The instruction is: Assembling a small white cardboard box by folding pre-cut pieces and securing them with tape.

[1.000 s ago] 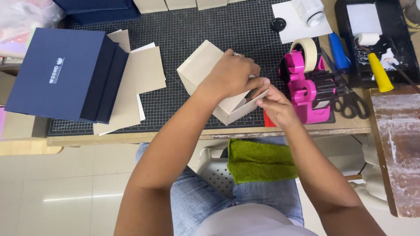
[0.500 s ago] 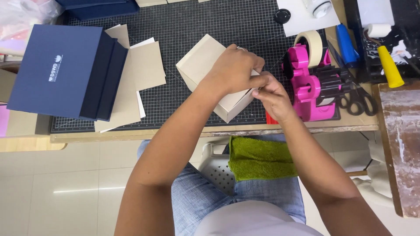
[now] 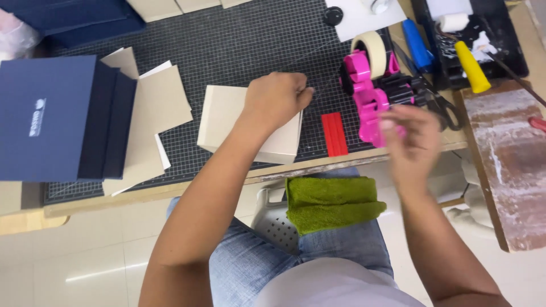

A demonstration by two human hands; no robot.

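Note:
My left hand (image 3: 276,99) rests with closed fingers on top of a beige cardboard box (image 3: 224,122) that lies on the black gridded cutting mat (image 3: 239,45). My right hand (image 3: 412,142) is blurred and hovers in front of the pink tape dispenser (image 3: 369,99), which carries a roll of cream tape (image 3: 372,45). Whether it holds a strip of tape I cannot tell. A flat red tool (image 3: 334,133) lies on the mat between the box and the dispenser.
Navy blue box lids (image 3: 54,116) lie stacked at the left over loose beige card sheets (image 3: 159,105). Scissors (image 3: 446,111), a blue tool (image 3: 418,37) and a yellow-tipped glue bottle (image 3: 471,65) sit at the right. On my lap lies a green towel (image 3: 333,202).
My right hand has left the box and moved right, toward the pink tape dispenser. The left hand stays on the box, which now lies flatter on the mat.

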